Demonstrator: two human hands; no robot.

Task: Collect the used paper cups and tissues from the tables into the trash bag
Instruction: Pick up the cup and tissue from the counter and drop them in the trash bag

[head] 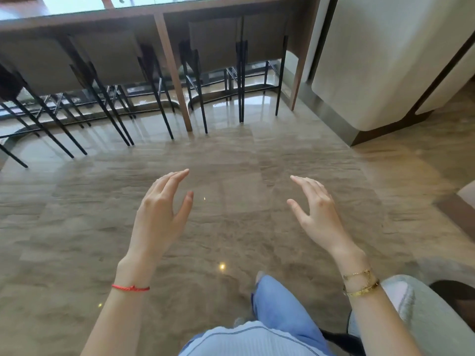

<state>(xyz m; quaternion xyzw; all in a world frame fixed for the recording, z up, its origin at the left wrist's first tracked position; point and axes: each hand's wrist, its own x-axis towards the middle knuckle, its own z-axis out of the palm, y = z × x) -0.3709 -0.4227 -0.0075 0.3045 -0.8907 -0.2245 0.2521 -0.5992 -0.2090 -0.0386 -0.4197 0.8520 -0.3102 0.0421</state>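
My left hand (162, 211) hovers over the polished floor with its fingers apart and nothing in it; a red string bracelet circles that wrist. My right hand (317, 209) is held out the same way, empty and spread, with gold bracelets on the wrist. The two palms face each other about a shoulder's width apart. No paper cup, tissue or trash bag shows in the head view. A long bar table (159, 11) runs across the far edge of the view; its top is cut off by the frame.
Several bar stools (113, 60) with thin black legs are tucked under the table. A large cream rounded counter (380, 60) stands at the right. My leg in blue jeans (277, 301) steps forward on the glossy beige floor (231, 163).
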